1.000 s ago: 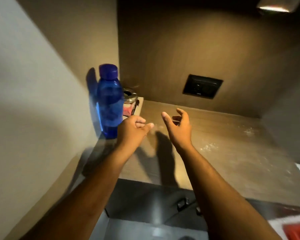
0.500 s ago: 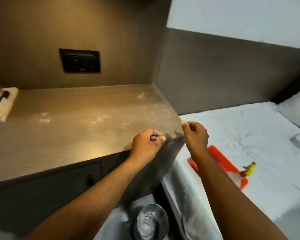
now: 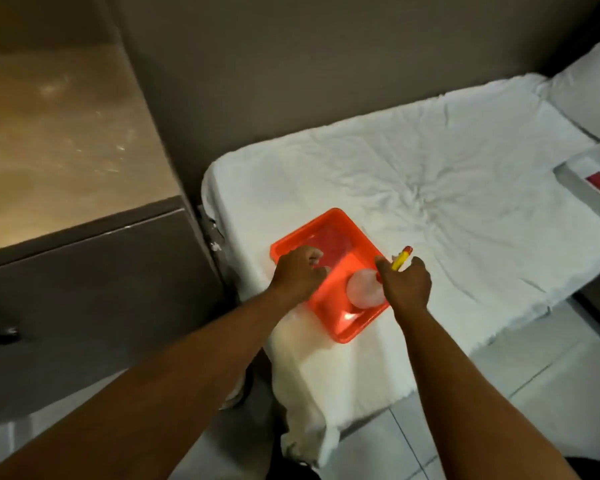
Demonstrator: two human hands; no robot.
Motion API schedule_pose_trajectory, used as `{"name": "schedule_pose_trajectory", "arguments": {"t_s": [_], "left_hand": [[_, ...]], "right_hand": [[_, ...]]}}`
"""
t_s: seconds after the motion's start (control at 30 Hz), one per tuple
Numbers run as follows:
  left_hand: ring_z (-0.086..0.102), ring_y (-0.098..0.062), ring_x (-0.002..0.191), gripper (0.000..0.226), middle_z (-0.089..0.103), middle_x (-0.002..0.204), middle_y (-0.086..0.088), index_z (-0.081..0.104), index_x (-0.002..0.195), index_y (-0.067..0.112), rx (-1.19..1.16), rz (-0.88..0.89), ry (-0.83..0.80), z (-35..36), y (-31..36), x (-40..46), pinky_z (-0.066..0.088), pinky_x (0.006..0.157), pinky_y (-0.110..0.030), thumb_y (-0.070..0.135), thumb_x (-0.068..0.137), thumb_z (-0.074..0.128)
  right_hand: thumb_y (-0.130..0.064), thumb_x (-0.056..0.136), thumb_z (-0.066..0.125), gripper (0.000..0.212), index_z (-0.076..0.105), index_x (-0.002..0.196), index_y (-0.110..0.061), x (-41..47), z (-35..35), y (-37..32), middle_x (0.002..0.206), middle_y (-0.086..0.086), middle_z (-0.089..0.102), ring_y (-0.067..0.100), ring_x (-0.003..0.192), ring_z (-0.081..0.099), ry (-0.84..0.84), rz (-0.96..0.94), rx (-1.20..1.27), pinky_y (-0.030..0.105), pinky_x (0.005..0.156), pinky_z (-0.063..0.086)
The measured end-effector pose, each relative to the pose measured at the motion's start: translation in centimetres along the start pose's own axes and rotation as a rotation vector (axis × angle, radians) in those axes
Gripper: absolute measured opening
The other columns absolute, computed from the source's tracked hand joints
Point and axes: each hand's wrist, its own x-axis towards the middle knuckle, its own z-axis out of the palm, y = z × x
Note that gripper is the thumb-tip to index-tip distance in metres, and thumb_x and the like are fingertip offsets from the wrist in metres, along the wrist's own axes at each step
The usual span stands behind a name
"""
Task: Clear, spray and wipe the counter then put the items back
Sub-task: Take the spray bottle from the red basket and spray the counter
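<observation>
An orange tray (image 3: pixel 352 332) lies on the white bed sheet near the bed's corner. In it stands a clear spray bottle (image 3: pixel 362 289) with a yellow and red nozzle (image 3: pixel 402 256). My right hand (image 3: pixel 407 280) is closed around the bottle's neck, and the nozzle sticks out past my fingers. Over the tray's left side hovers my left hand (image 3: pixel 297 270), fingers loosely curled, with nothing seen in it. The brown counter (image 3: pixel 66 133) is at the left, its top speckled with white dust.
The bed (image 3: pixel 430 174) fills the right half, with a pillow (image 3: pixel 589 88) at the top right and a white box with a red label (image 3: pixel 593 188) beside it. Below the counter is a dark drawer front (image 3: pixel 94 296). Pale tiled floor (image 3: pixel 534 393) lies in front.
My view swung right and down from the counter to the bed. Both hands moved from the counter's edge to the orange tray, and my right hand closed on the spray bottle.
</observation>
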Motion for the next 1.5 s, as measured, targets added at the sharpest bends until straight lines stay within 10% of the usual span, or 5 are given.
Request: {"name": "schedule_pose_trajectory", "arguments": {"t_s": [0.2, 0.53, 0.8, 0.93, 1.5], "left_hand": [[0.055, -0.025, 0.121, 0.052, 0.058, 0.133, -0.009, 0.053, 0.133, 0.012, 0.107, -0.054, -0.148, 8.7, -1.8, 6.4, 0.045, 0.102, -0.037, 0.019, 0.085, 0.070], [0.026, -0.021, 0.142, 0.116, 0.027, 0.156, -0.002, 0.014, 0.151, 0.025, 0.192, 0.081, -0.150, 3.1, -3.4, 1.1, 0.025, 0.113, -0.033, 0.051, 0.062, 0.083], [0.055, -0.013, 0.118, 0.085, 0.057, 0.128, 0.007, 0.045, 0.126, 0.038, 0.097, 0.166, 0.196, -14.8, -2.9, -9.3, 0.050, 0.096, -0.036, 0.055, 0.053, 0.085], [0.057, -0.015, 0.118, 0.097, 0.061, 0.127, 0.005, 0.047, 0.132, 0.031, -0.033, 0.134, 0.275, -23.0, -4.2, -15.1, 0.050, 0.097, -0.039, 0.059, 0.047, 0.083], [0.061, 0.009, 0.098, 0.071, 0.065, 0.108, 0.023, 0.057, 0.105, 0.043, -0.287, -0.094, 0.220, -36.0, -12.3, -24.4, 0.053, 0.087, -0.021, 0.051, 0.040, 0.085]], "right_hand": [[-0.026, 0.090, 0.064, 0.050, 0.048, 0.132, -0.004, 4.5, 4.6, 4.0, 0.125, 0.015, 0.064, 0.036, 0.115, 0.059, 0.032, -0.062, 0.002, 0.027, 0.082, 0.038], [-0.019, 0.098, 0.048, 0.013, 0.057, 0.095, -0.009, -2.7, 2.1, -7.4, 0.099, 0.009, 0.068, 0.021, 0.081, 0.059, -0.085, -0.439, -0.039, 0.027, 0.062, 0.033], [-0.072, 0.071, 0.060, 0.071, 0.054, 0.127, -0.029, -15.8, 3.7, -21.0, 0.121, 0.000, 0.057, 0.015, 0.106, 0.056, -0.625, -0.618, 0.006, 0.030, 0.080, 0.050], [-0.053, 0.074, 0.073, 0.058, 0.047, 0.124, -0.037, -23.9, 8.4, -25.4, 0.111, -0.018, 0.055, 0.001, 0.099, 0.055, -0.797, -0.792, 0.099, 0.032, 0.091, 0.052], [-0.032, 0.078, 0.068, 0.026, 0.056, 0.062, -0.016, -39.8, 20.8, -30.6, 0.059, -0.002, 0.056, 0.018, 0.058, 0.052, -0.580, -0.627, 0.004, 0.032, 0.059, 0.041]]}}
